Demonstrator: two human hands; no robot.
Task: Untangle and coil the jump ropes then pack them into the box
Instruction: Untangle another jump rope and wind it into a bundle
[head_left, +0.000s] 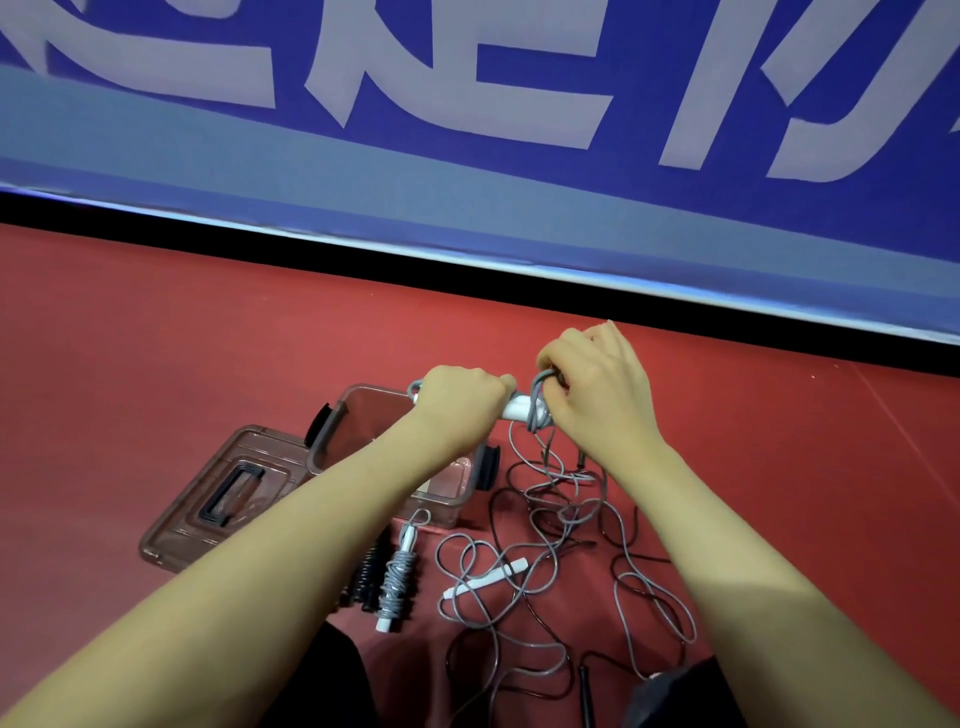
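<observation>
Floor: red sports flooring (208, 332) ran under everything, and a blue banner (519, 156) with large pale characters stood along its far edge above a black strip.
Box: a clear brownish plastic box (441, 506) with dark side latches sat open on the floor just beyond the forearms; what lay inside could not be made out, because the left forearm crossed over most of it.
Lid: the matching lid (182, 519) with a dark recessed handle lay flat just left of the box, touching or nearly touching it.
Coiled ropes: a grey rope wound around white handles (397, 577) lay on the floor in front of the box, and a black coiled rope (371, 569) lay just beside it on the left, partly hidden by the left forearm.
Loose ropes: grey and black cords (561, 519) sprawled tangled on the floor right of the box, with a white handle (485, 578) lying among them and a black handle (585, 691) cut off at the bottom edge.
Hard to see: which cord belonged to which rope in the tangle could not be told.
Left hand: the left hand (460, 402) was curled tight round white handles (514, 408) held above the box.
Right hand: the right hand (597, 387) pinched grey cord (537, 402) with bent fingers, looped round the handles' end, its slack hanging to the tangle.
</observation>
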